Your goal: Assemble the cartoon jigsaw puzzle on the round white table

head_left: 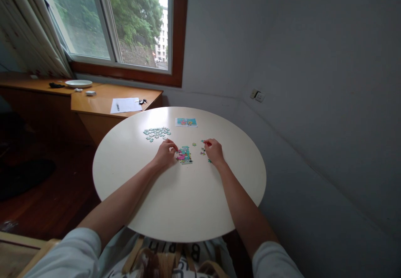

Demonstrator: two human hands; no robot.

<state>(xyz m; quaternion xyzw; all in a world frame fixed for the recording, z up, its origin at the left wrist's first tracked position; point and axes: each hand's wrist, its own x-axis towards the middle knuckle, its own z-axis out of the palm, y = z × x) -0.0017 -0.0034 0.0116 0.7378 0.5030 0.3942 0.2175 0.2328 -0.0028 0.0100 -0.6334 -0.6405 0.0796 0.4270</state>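
Wearing sleeves (70, 255); curling left fingers (171, 144) and right fingers (208, 142) by puzzle pieces (186, 155), hiding any grip; probably handling light, stiff, suiting edge-pinching.

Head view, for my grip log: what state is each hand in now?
Left hand: curled at the joined puzzle section; grip cannot be told.
Right hand: curled beside loose pieces; grip cannot be told.
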